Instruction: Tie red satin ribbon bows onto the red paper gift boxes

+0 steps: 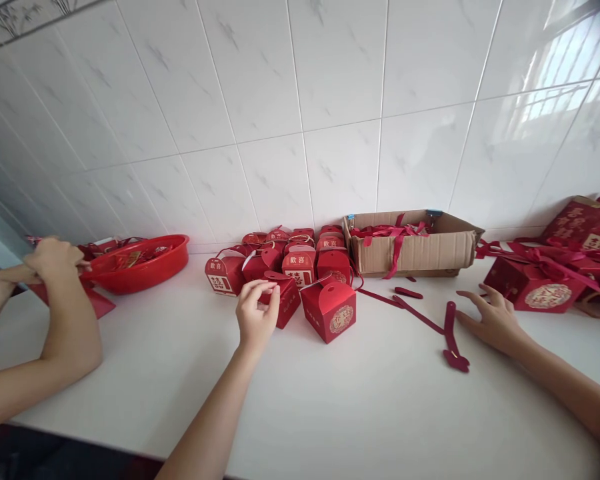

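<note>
My left hand (257, 315) is at the upper left side of a red gift box (289, 303), its thumb and fingers drawn together on it; the exact contact is hard to see. Just right of that box stands another red gift box (330, 310) with a gold round emblem and folded top flaps. My right hand (495, 320) is open, fingers spread low over the table, with nothing in it. Beside its fingertips lies a dark red ribbon (450, 327) with a bow-like end (456, 361). Beyond that hand is a ribbon-tied red box (540, 283).
Several red boxes (300, 260) are grouped against the tiled wall (340, 67). A cardboard box (415, 253) holds red ribbons. Further left is a red plastic basin (145, 270) with wrapped items. Another person's hands (55, 257) work on a red box (100, 300) there.
</note>
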`<state>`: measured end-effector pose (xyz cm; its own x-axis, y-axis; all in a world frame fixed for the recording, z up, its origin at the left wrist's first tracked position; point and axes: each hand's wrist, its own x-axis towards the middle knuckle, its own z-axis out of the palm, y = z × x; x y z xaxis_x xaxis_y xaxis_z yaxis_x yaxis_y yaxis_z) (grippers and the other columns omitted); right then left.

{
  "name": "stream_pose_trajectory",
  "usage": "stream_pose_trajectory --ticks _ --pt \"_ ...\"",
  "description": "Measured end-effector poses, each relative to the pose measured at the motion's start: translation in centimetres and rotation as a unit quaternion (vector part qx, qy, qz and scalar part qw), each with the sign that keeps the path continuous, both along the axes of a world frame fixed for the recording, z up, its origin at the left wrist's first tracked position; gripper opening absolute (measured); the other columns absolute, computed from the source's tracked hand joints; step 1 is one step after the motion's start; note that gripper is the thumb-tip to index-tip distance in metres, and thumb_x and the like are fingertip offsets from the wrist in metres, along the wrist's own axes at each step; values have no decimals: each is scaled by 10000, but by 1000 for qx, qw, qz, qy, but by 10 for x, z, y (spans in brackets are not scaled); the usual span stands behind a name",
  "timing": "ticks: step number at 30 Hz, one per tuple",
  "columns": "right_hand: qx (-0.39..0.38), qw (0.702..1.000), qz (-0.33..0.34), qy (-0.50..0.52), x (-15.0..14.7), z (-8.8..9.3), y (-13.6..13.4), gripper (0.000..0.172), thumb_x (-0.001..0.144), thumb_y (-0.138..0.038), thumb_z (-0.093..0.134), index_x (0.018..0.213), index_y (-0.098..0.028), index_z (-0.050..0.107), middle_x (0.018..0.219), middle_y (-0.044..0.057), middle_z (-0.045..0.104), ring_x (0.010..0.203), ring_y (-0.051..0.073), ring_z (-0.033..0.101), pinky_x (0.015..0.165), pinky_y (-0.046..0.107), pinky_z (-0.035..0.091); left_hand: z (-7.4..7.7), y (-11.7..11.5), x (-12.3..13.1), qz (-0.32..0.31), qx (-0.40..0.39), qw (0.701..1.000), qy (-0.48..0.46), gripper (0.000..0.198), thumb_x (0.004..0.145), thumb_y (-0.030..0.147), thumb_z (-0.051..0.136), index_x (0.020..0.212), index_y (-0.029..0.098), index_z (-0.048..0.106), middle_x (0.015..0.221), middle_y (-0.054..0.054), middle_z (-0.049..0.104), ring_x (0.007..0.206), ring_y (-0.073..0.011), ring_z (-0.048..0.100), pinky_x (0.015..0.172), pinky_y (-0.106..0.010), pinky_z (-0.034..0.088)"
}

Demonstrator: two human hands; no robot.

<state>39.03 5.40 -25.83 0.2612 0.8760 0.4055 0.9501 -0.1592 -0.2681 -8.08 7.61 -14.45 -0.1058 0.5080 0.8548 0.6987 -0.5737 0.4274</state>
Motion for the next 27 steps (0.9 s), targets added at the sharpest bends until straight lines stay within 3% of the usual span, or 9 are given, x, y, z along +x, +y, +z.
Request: stream_pose_trajectory --ticks 2,4,8,10,13,15,18,22,27 --pt "29 1000 6 -1 3 2 1 404 818 -394 529 1178 -216 577 1320 250 380 1296 349 326 890 493 362 3 -3 1 -45 36 998 15 140 829 217 565 926 176 657 995 -62 569 832 -143 613 537 -212 530" --pt "88 996 2 -1 4 11 1 379 820 -379 532 1153 -206 583 1262 253 437 1277 337 360 893 497 366 4 -4 -2 -51 82 993 62 187 832 139 525 965 183 648 1023 -71 570 909 -157 602 624 -234 541" --pt "268 963 -18 24 -21 46 -11 387 828 -391 548 1166 -203 556 1253 247 457 1267 344 387 969 524 339 4 1 -12 31 105 983 147 302 832 63 452 1012 208 646 1064 -79 604 991 -187 588 914 -368 441" --pt "317 948 35 22 -54 65 -25 419 820 -381 580 1199 -211 527 1322 232 406 1282 358 364 981 534 349 2 6 -17 95 60 986 124 276 829 118 493 1041 218 639 1125 -89 600 1054 -233 558 998 -445 333" --pt "305 927 218 -17 -120 81 -46 430 844 -260 563 1261 -233 460 1393 185 346 1291 328 354 1002 520 361 -5 18 -25 130 -70 988 -51 364 776 319 608 1120 205 569 1226 -121 541 1179 -304 454 1034 -490 257" --pt "260 904 334 -54 -164 83 -54 486 843 -218 552 1311 -237 422 1408 167 333 1304 330 328 1002 535 364 -13 29 -31 109 -152 970 -153 445 766 450 590 1113 178 531 1182 -142 555 1140 -307 484 989 -479 330" --pt "212 868 440 -92 -215 76 -55 514 837 -172 532 1334 -260 435 1459 148 269 1319 340 289 985 532 386 -27 41 -38 56 -219 957 -182 427 817 539 458 994 159 544 983 -125 633 915 -265 605 813 -419 468" --pt "167 872 452 -90 -245 61 -47 492 834 -209 532 1321 -245 473 1502 164 200 1280 368 335 947 544 414 -39 40 -32 -23 -249 956 -155 447 843 573 390 980 180 552 972 -95 652 898 -237 621 774 -366 492" --pt "113 900 416 -67 -236 50 -42 519 823 -244 539 1330 -179 452 1513 181 168 1273 373 342 943 523 445 -38 29 -13 -75 -253 959 -106 486 873 582 355 1093 186 531 1117 -116 601 1080 -259 543 950 -422 404"
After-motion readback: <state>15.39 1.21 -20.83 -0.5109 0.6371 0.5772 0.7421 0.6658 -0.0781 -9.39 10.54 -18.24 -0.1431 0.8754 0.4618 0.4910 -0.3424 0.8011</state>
